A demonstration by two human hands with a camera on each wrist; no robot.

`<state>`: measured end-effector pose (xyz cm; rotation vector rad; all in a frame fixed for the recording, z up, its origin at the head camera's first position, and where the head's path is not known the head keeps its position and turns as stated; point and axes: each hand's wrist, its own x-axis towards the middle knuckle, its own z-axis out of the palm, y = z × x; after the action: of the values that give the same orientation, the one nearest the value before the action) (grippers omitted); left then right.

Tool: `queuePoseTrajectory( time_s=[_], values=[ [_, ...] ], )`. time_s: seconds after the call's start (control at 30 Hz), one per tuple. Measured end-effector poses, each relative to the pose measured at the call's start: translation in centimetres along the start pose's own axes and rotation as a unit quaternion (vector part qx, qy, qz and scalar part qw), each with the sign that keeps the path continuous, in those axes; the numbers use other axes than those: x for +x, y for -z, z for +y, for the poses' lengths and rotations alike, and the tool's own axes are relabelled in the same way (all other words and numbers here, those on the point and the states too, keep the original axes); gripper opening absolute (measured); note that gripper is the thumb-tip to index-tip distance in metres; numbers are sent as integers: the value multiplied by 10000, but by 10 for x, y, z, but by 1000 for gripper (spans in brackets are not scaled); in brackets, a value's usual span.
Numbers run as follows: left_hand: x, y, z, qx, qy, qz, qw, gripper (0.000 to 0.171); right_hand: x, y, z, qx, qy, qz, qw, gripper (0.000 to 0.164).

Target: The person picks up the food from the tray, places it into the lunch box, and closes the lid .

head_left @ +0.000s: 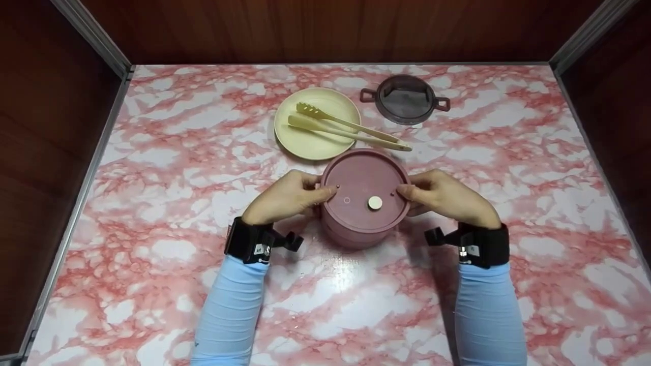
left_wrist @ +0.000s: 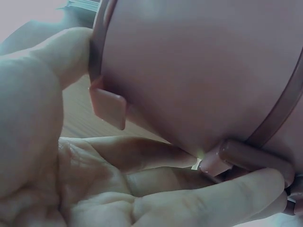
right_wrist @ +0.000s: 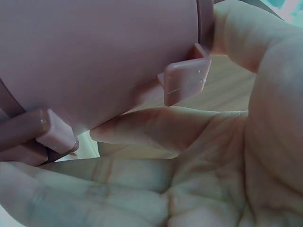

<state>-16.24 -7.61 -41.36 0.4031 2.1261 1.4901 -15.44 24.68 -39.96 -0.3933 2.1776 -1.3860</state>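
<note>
A pink toy cooking pot (head_left: pixel 351 240) with a round pink lid (head_left: pixel 361 175) and a small cream knob (head_left: pixel 375 203) is between both hands, at the middle of the table in the head view. My left hand (head_left: pixel 295 195) grips its left side, thumb on the lid's edge, fingers beneath a side handle (left_wrist: pixel 255 158). On the opposite side my right hand (head_left: pixel 440 195) holds it the same way, fingers low by the other handle (right_wrist: pixel 28 130). Small pink tabs jut from the upper rim near each thumb: a left tab (left_wrist: pixel 110 108) and a right tab (right_wrist: pixel 187 82).
Behind the pot lies a pale yellow plate (head_left: pixel 297 145) with yellow tongs (head_left: pixel 351 129) across it, their ends passing over its right edge. A small dark two-handled pot (head_left: pixel 407 101) with a see-through top stands at the back right. Dark wooden walls (head_left: pixel 335 30) enclose the table.
</note>
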Motion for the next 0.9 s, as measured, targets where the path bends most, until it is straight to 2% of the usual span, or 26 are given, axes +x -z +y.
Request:
queuePoseTrajectory(
  time_s=[0.37, 0.53, 0.9],
  values=[
    [-2, 0, -1, -154, -48, 87, 9998, 36, -3, 4, 2, 221, 33, 1, 9998, 42],
    [-4, 1, 3, -8, -101, 168, 9998, 33, -5, 3, 0, 229, 35, 106, 9997, 43],
    [-4, 1, 3, 30, -247, 94, 9996, 28, -5, 3, -1, 212, 85, -13, 9997, 40]
  ],
)
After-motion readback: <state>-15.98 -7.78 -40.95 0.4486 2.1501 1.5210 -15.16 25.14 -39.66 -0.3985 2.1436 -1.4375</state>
